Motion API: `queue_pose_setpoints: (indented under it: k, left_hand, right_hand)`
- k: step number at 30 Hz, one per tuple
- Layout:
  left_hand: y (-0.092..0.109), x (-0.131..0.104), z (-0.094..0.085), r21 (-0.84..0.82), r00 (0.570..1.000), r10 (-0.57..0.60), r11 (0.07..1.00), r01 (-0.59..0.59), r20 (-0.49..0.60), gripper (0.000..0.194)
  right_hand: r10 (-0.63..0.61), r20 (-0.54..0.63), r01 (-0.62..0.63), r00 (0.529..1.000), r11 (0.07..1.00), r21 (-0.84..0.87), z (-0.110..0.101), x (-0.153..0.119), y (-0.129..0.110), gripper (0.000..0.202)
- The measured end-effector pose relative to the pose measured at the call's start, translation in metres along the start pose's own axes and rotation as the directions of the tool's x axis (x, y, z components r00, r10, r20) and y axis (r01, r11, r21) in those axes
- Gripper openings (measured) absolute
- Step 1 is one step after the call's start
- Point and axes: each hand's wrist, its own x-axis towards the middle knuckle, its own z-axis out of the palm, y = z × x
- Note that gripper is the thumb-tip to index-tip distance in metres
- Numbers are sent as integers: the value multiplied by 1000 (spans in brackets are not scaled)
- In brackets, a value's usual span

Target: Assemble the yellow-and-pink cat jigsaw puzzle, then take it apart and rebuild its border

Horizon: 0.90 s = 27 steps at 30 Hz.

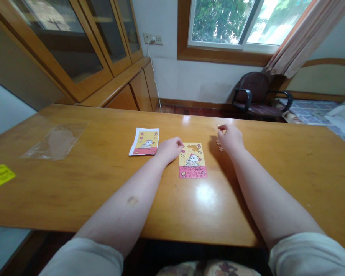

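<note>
A jigsaw puzzle (193,171) with a white cartoon animal on yellow and pink lies on the table, with a gap near its top. My left hand (170,148) is at its upper left edge, fingers curled together; whether they grip anything is hidden. To the right, my right hand (231,137) pinches a small puzzle piece (218,126) between thumb and fingers, raised over the tabletop. Loose puzzle pieces (220,149) lie below that hand. Left of the puzzle is a picture card (145,141) with the same design and a white border.
A clear plastic bag (57,142) lies on the wooden table (103,184) at the left, near a yellow label (0,177). Beyond the far edge stand a glass-door cabinet (109,65) and a dark armchair (254,92).
</note>
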Motion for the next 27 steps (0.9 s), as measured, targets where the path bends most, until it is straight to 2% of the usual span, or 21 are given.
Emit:
queue_pose_setpoints:
  k: [2,4,6,8,12,15,19,23,27]
  left_hand:
    - [0,0,0,2,1000,-1,1000,1,3,18]
    - [0,0,-1,2,1000,-2,1000,2,3,19]
    - [1,0,-1,1,1000,-5,1000,5,4,20]
    - [1,-1,-1,1,1000,-8,1000,8,5,21]
    - [1,-1,-1,4,1000,1,1000,-1,7,21]
    - [1,0,-2,10,1000,-2,1000,2,10,21]
    - [2,-1,-3,7,1000,-3,1000,3,18,20]
    - [5,-3,-5,9,1000,-7,1000,6,17,20]
    - [4,-3,-5,11,1000,-1,1000,1,9,20]
  right_hand:
    - [78,-26,-78,997,997,13,8,9,22,36]
    - [138,-4,-136,990,983,127,18,15,40,45]
    - [212,38,-215,976,952,217,26,19,51,51]
    - [238,34,-240,971,951,196,31,22,54,51]
    - [158,43,-157,986,987,-38,32,21,44,48]
    - [105,74,-96,992,989,-116,31,18,38,42]
    - [88,64,-82,994,992,-95,29,16,39,31]
    - [-15,173,10,985,1000,30,26,18,42,18]
    - [-35,235,-3,971,987,161,24,20,44,23]
